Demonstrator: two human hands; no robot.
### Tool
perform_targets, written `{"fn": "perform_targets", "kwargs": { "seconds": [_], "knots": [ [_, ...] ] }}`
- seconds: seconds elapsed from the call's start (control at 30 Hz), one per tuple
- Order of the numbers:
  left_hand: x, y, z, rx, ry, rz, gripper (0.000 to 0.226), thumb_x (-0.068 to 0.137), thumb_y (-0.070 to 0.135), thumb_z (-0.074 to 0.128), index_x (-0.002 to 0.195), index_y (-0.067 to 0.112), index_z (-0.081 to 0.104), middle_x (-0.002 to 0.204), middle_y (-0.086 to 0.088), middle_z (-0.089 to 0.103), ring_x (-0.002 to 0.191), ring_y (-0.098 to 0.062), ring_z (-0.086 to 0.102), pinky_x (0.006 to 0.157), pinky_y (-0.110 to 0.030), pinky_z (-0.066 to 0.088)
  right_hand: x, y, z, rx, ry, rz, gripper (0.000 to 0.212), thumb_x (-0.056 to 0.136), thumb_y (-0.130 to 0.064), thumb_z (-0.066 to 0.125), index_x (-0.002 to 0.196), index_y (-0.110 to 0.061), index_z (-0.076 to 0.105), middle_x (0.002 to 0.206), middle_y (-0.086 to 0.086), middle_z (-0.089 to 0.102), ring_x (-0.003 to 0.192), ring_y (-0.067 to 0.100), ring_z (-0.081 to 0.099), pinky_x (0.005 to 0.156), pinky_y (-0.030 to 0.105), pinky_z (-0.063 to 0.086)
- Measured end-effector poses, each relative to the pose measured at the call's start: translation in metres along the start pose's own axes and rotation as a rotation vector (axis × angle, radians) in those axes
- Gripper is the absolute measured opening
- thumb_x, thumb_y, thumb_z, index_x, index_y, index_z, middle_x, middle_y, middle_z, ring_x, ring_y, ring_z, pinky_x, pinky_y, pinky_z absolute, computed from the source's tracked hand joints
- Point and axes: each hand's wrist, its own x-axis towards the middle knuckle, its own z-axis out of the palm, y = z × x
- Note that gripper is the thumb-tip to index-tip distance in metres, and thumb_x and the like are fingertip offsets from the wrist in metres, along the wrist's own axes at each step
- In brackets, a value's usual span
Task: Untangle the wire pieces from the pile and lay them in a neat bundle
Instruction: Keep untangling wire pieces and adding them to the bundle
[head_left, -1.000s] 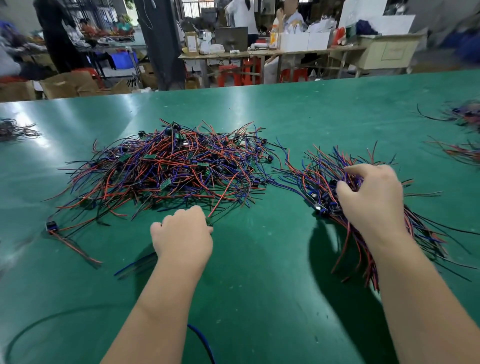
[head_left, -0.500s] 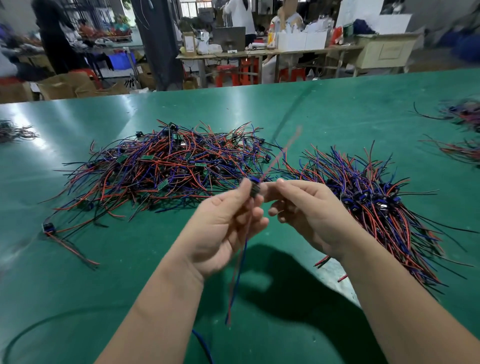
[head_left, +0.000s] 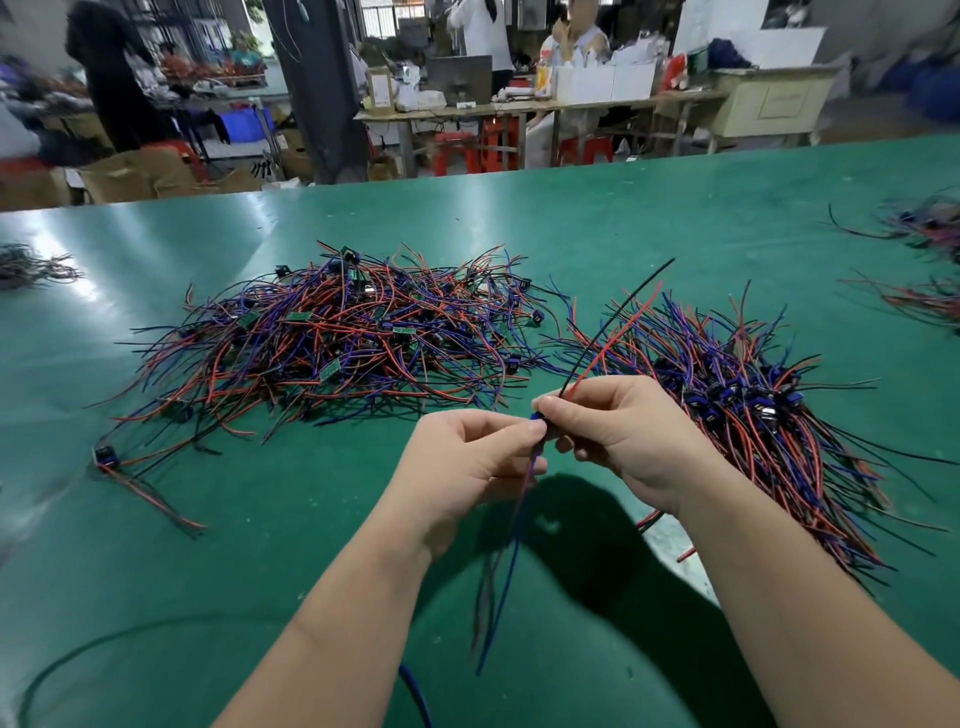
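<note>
The left hand (head_left: 467, 462) and right hand (head_left: 623, 441) pinch one wire piece (head_left: 511, 561) at its plug, above the counter (head_left: 623, 234) between pile (head_left: 337, 338) and bundle (head_left: 753, 415) — best to straighten the strands, then lay it plug-to-plug along the bundle.

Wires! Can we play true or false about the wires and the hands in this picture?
1. The left hand and the right hand pinch the same wire piece between them. True.
2. The tangled pile lies to the right of the neat bundle. False: the pile is on the left and the bundle is on the right.
3. The table is red. False: it is green.
4. A black wire and a red wire of the held piece stick up and away from the hands, and a blue wire hangs down below them. True.
</note>
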Motion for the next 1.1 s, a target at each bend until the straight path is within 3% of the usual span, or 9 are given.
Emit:
{"fn": "perform_targets", "kwargs": {
  "seconds": [0.17,0.37,0.47,0.6,0.67,0.73,0.83,0.97,1.1],
  "knots": [
    [-0.001,-0.001,-0.002,0.096,-0.047,-0.067,0.011,0.078,0.006,0.074,0.074,-0.001,0.067,0.061,-0.01,0.066,0.052,-0.014,0.065,0.049,-0.021,0.052,0.004,-0.002,-0.012,-0.035,0.182,-0.019,0.023,0.082,-0.01,0.071,0.062,-0.004,0.062,0.049,0.0,0.06,0.039,0.005,0.051,0.039,0.014,0.037],
    [-0.008,0.001,-0.001,0.2,-0.27,-0.128,0.017,0.074,0.003,0.077,0.064,0.01,0.065,0.059,-0.007,0.065,0.053,-0.017,0.066,0.047,-0.02,0.05,0.008,-0.005,-0.047,-0.137,0.695,-0.286,0.027,0.084,-0.024,0.071,0.059,-0.016,0.066,0.043,-0.001,0.057,0.041,0.015,0.051,0.044,0.023,0.043],
    [-0.011,0.007,-0.005,0.123,-0.338,-0.119,0.016,0.065,0.008,0.081,0.058,0.016,0.069,0.06,-0.005,0.066,0.054,-0.016,0.067,0.049,-0.021,0.052,0.013,-0.006,-0.052,0.104,0.774,-0.278,0.03,0.096,-0.029,0.053,0.072,-0.015,0.065,0.043,-0.002,0.056,0.037,0.014,0.05,0.039,0.018,0.039],
    [-0.007,0.014,-0.007,-0.338,-0.247,-0.057,0.013,0.062,0.02,0.07,0.073,0.014,0.072,0.074,-0.006,0.073,0.062,-0.014,0.07,0.053,-0.024,0.056,0.015,-0.007,-0.043,0.324,0.615,0.002,0.022,0.1,-0.02,0.041,0.094,-0.01,0.06,0.054,0.006,0.056,0.035,0.011,0.05,0.038,0.016,0.037],
    [-0.006,0.016,-0.008,-0.502,-0.251,-0.072,0.033,0.063,0.021,0.068,0.094,0.009,0.066,0.08,-0.005,0.075,0.068,-0.013,0.072,0.054,-0.023,0.057,0.01,-0.005,-0.032,0.14,0.37,0.018,0.006,0.092,-0.008,0.057,0.094,-0.009,0.063,0.064,0.008,0.058,0.041,0.01,0.053,0.04,0.017,0.04],
    [-0.007,0.016,-0.008,-0.59,-0.249,-0.105,0.042,0.064,0.021,0.066,0.103,0.008,0.06,0.083,-0.004,0.075,0.07,-0.012,0.072,0.054,-0.022,0.057,0.003,-0.003,-0.021,0.0,0.063,-0.03,0.024,0.076,-0.005,0.073,0.099,-0.012,0.068,0.069,0.006,0.061,0.051,0.01,0.056,0.047,0.017,0.042],
    [-0.007,0.015,-0.002,-0.564,-0.223,-0.113,0.039,0.06,0.024,0.068,0.096,0.011,0.063,0.08,-0.002,0.075,0.064,-0.01,0.071,0.053,-0.022,0.057,-0.004,-0.003,-0.002,0.19,-0.217,-0.082,0.029,0.061,-0.015,0.075,0.09,-0.018,0.076,0.07,0.0,0.067,0.056,0.008,0.057,0.053,0.015,0.043],
    [-0.006,0.008,0.006,-0.379,-0.14,-0.044,0.018,0.055,0.031,0.074,0.071,0.022,0.071,0.068,0.007,0.069,0.054,-0.006,0.064,0.047,-0.019,0.052,-0.004,-0.004,0.012,0.423,-0.107,-0.106,0.015,0.064,-0.011,0.067,0.071,-0.018,0.078,0.063,-0.002,0.068,0.052,0.004,0.057,0.054,0.013,0.046],
    [-0.005,-0.003,0.01,-0.177,-0.106,0.169,0.018,0.058,0.029,0.077,0.074,0.024,0.076,0.076,0.006,0.071,0.057,-0.006,0.062,0.05,-0.021,0.051,-0.003,-0.008,0.011,0.534,-0.079,-0.054,0.015,0.072,-0.016,0.061,0.065,-0.013,0.074,0.062,0.001,0.066,0.053,0.008,0.058,0.053,0.016,0.049]
  ]
}}
